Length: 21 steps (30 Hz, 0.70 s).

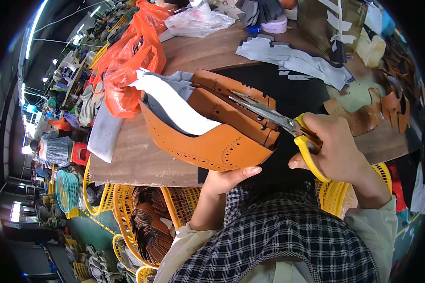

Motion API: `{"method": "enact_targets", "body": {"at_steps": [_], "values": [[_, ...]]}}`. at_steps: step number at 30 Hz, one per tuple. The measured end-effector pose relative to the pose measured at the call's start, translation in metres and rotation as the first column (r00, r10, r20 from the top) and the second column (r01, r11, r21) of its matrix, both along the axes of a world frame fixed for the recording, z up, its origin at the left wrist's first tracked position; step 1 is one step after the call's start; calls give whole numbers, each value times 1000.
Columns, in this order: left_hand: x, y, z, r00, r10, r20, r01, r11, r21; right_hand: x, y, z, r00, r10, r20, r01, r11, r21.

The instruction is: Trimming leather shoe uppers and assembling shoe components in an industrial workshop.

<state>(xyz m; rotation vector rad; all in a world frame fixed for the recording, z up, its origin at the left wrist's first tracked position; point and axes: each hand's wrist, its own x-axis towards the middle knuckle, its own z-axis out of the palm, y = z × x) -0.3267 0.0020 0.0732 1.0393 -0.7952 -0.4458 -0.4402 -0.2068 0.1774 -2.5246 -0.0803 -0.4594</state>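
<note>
i see the left hand point(231, 179) grasping a brown leather piece point(198, 147), the right hand point(334, 144) clasping yellow-handled scissors point(292, 124), blades point(265, 112) slightly parted.

Fairly bright, even light covers the brown wooden worktable point(132, 162), while the background left of it is much dimmer. Far left of the table, a long white tube lamp point(33, 29) glares, and lower on that side a paned white window point(15, 212) is blown out. The smooth white curved lining piece point(179, 106) above the table loses most detail. Left of the table, distant shapes bend and soften toward the black fisheye rim.
</note>
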Motion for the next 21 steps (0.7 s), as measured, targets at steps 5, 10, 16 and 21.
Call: {"method": "enact_targets", "body": {"at_steps": [5,10,16,21], "values": [[-1,0,-1,1000,4,-12,-4,1000,-8,-3,0,1,998,17,-55,-14,999,42],[-1,0,0,1000,0,-29,0,1000,19,-6,2,1,1000,-15,-23,13,999,-47],[2,0,0,998,-50,-38,52,997,55,0,8,0,998,-5,60,13,990,-138],[0,1,-2,991,-74,-113,80,995,53,4,10,-11,995,27,92,-19,996,-86]]}}
